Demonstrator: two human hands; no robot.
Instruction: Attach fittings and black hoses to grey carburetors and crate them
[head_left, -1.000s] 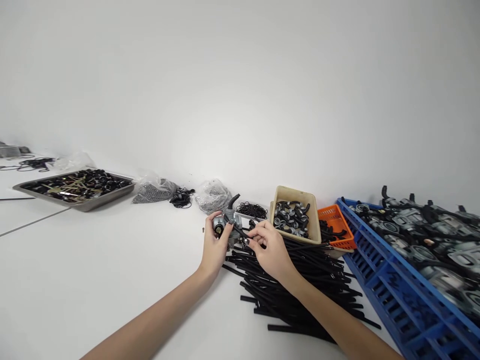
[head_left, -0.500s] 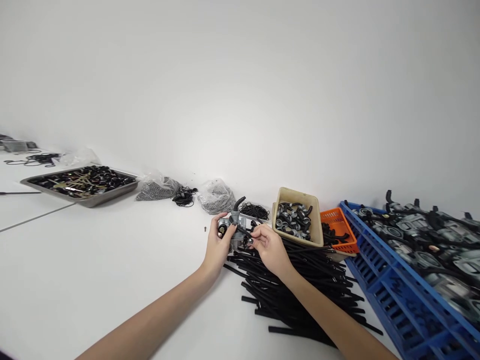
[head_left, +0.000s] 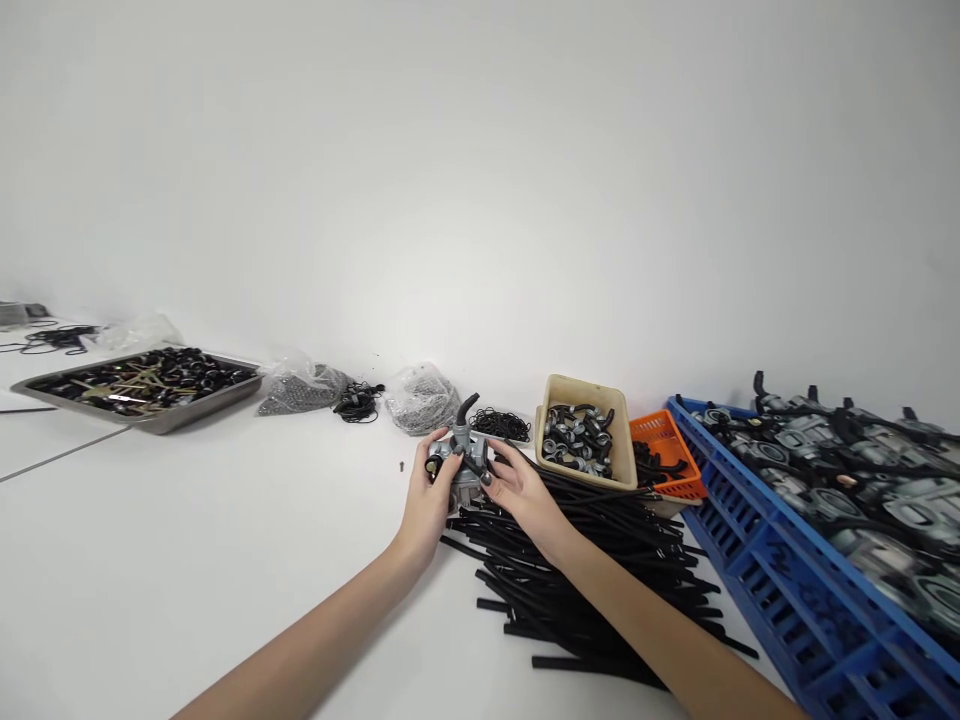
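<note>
A grey metal carburetor [head_left: 468, 482] with a bent black rubber tube [head_left: 466, 408] sticking up from its top is held between both hands above the table. My left hand [head_left: 430, 492] wraps round its left side, the thumb lying across the front. On the right side, my right hand [head_left: 519, 488] grips it with the thumb in front and the fingers behind. Just below and to the right lies a large heap of black rubber hoses [head_left: 592, 590]. The parts covered by my fingers are hidden.
To the right stand a cream bin [head_left: 627, 440] of elbow fittings, an orange basket [head_left: 694, 487] and a blue crate [head_left: 795, 570] full of carburetors. Along the wall are bags of small parts [head_left: 424, 398] and black rings [head_left: 501, 425]. A metal tray [head_left: 176, 417] sits left; a small screw [head_left: 402, 466] lies nearby.
My right hand has shifted from pinching at a black hose on the carburetor's right to gripping the carburetor's side. The view has turned slightly to the right.
</note>
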